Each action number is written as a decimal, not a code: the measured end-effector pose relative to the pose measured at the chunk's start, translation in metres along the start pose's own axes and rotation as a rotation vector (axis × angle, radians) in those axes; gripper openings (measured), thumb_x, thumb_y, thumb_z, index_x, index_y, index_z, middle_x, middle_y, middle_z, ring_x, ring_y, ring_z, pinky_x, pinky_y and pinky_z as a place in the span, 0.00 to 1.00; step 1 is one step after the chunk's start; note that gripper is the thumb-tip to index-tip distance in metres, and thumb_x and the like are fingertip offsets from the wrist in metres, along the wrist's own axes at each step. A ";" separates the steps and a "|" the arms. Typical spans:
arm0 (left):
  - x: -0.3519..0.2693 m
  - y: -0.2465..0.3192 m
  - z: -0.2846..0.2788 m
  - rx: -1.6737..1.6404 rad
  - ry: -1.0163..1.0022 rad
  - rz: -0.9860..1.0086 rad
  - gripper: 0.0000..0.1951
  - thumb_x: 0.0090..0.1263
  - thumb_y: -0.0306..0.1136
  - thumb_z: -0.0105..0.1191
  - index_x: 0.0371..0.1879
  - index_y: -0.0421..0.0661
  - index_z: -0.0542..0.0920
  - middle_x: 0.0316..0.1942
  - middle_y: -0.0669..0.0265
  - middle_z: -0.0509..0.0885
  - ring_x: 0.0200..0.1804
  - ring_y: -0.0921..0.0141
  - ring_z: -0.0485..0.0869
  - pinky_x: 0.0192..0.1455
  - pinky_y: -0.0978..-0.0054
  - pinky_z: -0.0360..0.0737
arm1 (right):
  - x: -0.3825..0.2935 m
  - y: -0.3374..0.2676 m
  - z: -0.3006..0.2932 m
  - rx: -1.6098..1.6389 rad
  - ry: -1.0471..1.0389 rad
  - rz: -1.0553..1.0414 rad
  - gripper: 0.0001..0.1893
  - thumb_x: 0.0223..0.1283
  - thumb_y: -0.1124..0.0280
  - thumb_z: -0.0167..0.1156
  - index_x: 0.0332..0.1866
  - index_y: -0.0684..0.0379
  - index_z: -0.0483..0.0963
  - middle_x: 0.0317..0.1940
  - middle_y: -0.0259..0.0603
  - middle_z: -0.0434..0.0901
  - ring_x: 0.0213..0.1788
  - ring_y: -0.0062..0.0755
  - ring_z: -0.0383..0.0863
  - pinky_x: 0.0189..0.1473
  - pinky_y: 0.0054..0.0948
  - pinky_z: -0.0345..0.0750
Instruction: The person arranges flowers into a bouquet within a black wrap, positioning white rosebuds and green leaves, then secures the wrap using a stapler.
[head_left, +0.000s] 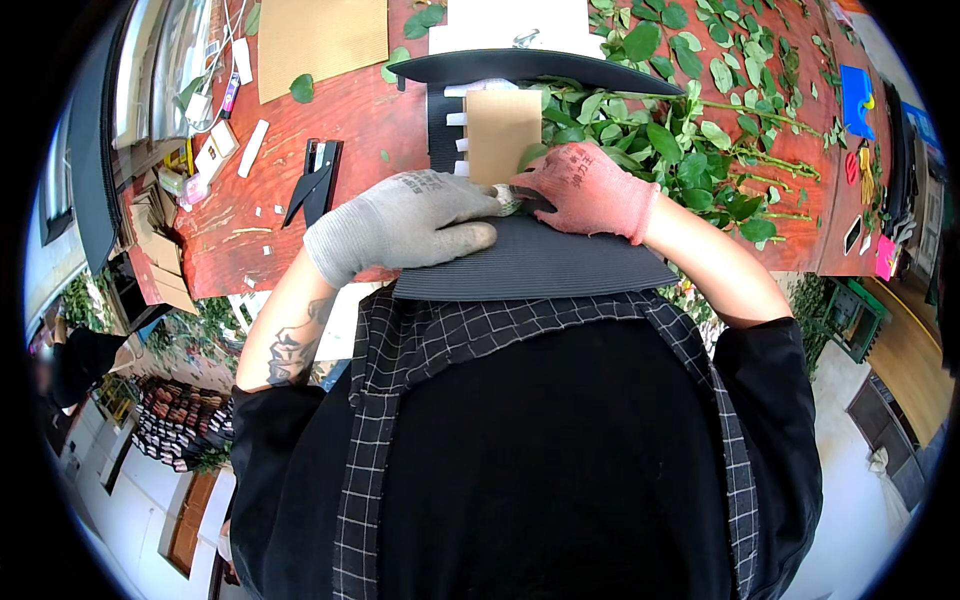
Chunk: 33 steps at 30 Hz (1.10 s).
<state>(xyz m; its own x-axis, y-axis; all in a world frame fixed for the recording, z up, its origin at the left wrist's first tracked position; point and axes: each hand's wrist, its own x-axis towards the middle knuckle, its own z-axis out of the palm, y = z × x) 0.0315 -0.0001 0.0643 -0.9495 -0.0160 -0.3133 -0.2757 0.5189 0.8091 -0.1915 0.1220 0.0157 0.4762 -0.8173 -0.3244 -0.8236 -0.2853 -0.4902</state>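
My left hand (409, 219), in a grey glove, lies over a black corrugated sheet (525, 259) with its thumb apart from the fingers. Its fingertips touch a small pale, greenish-white flower head (508, 200). My right hand (589, 187), in a red glove with dark fingertips, closes on that flower head from the other side. Just beyond the hands, a brown cardboard piece (504, 135) covers part of a row with white strips (457, 119) sticking out at its left. Leafy rose stems (675, 154) extend to the right from beneath the cardboard and my right hand.
A black stapler (321, 176) stands left on the red table (225, 259). The sheet's far flap (532, 69) curls upward. Corrugated cardboard (322, 45) and white paper (517, 22) lie at the back. Loose leaves (720, 45), a blue object (856, 101) and a phone (852, 233) are right.
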 end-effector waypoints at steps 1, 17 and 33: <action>-0.001 -0.003 -0.003 0.002 0.013 0.001 0.19 0.74 0.35 0.52 0.60 0.39 0.79 0.57 0.51 0.83 0.60 0.55 0.82 0.64 0.62 0.77 | 0.000 0.000 0.000 -0.008 0.014 -0.003 0.24 0.58 0.60 0.64 0.61 0.50 0.76 0.39 0.46 0.84 0.45 0.46 0.85 0.48 0.42 0.82; 0.016 -0.001 0.007 0.116 -0.149 -0.009 0.23 0.74 0.45 0.48 0.59 0.41 0.79 0.54 0.53 0.83 0.55 0.53 0.82 0.60 0.58 0.78 | -0.021 -0.024 -0.086 -0.023 0.055 -0.101 0.22 0.54 0.63 0.63 0.55 0.59 0.77 0.41 0.47 0.78 0.45 0.47 0.83 0.49 0.42 0.80; 0.022 -0.007 0.031 0.075 0.010 -0.042 0.19 0.68 0.46 0.47 0.44 0.45 0.85 0.42 0.54 0.87 0.48 0.51 0.84 0.53 0.54 0.79 | 0.236 0.438 -0.236 -0.622 0.807 0.285 0.24 0.68 0.66 0.55 0.68 0.59 0.71 0.64 0.51 0.76 0.65 0.51 0.76 0.69 0.43 0.72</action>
<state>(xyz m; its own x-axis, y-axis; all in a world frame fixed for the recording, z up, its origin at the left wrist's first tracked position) 0.0173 0.0225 0.0360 -0.9389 -0.0472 -0.3410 -0.3036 0.5805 0.7555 -0.5129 -0.3137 -0.0846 0.0825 -0.9200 0.3831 -0.9943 -0.0501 0.0940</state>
